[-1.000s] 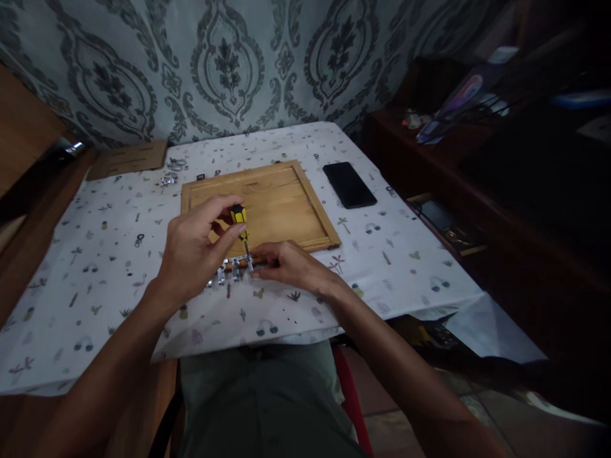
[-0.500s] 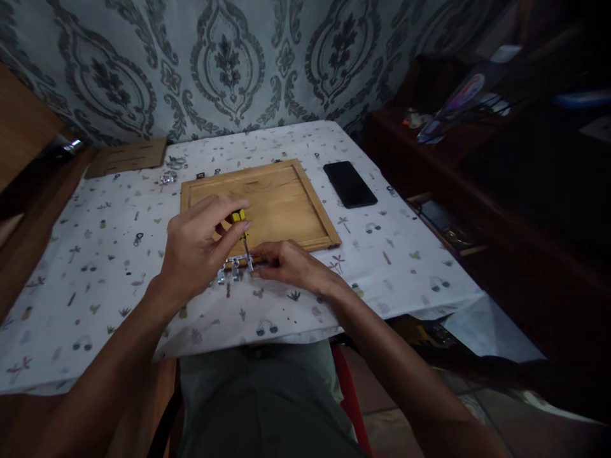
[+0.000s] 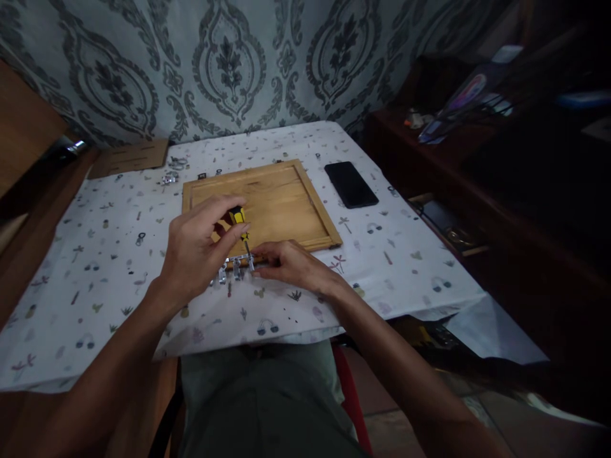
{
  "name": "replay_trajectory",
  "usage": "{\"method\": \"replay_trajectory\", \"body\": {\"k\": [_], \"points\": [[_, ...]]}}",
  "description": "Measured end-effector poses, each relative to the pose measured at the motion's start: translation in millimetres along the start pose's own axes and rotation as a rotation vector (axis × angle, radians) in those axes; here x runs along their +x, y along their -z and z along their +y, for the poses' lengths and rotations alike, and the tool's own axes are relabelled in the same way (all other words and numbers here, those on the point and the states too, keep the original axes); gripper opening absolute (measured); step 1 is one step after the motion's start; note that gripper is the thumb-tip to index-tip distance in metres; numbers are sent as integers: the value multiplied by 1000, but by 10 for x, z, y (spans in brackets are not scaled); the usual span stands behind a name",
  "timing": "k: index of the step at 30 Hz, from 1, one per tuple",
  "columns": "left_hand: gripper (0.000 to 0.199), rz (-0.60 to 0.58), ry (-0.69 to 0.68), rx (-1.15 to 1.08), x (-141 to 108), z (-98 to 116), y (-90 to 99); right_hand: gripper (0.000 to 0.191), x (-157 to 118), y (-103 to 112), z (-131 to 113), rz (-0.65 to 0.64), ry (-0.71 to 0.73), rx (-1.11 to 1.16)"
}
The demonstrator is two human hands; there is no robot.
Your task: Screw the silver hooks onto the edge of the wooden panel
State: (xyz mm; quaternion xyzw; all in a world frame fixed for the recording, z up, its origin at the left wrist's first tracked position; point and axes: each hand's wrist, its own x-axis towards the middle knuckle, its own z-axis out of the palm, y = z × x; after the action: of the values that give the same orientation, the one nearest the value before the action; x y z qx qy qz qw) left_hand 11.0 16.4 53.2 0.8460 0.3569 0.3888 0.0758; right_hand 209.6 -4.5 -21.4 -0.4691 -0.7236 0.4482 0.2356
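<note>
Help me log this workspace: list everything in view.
wooden panel: 1, light brown, centre
metal fittings: at least 3, silver, panel's near edge
screwdriver: 1, yellow-black, tip at fittings
phone: 1, black, right of panel
loose metal pieces: several, silver, beyond panel, left
cardboard: 1, brown, far-left corner
tablecloth: 1, white patterned, under panel
patterned backdrop: 1, grey, behind
bottle: 1, purplish, upper right
dark furniture: 1, reddish-brown, right
left hand: 1, bare, on screwdriver
right hand: 1, bare, at fittings
</note>
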Motion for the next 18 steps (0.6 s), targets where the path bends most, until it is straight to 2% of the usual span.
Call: {"method": "replay_trajectory", "body": {"k": [8,18], "points": [[24,79,-1,41,-22,42,53,35,5,3,1,5,-9,-8],[25,45,37,5,-63,68,55,40,-6,6,-25,-3,-27,6]]}}
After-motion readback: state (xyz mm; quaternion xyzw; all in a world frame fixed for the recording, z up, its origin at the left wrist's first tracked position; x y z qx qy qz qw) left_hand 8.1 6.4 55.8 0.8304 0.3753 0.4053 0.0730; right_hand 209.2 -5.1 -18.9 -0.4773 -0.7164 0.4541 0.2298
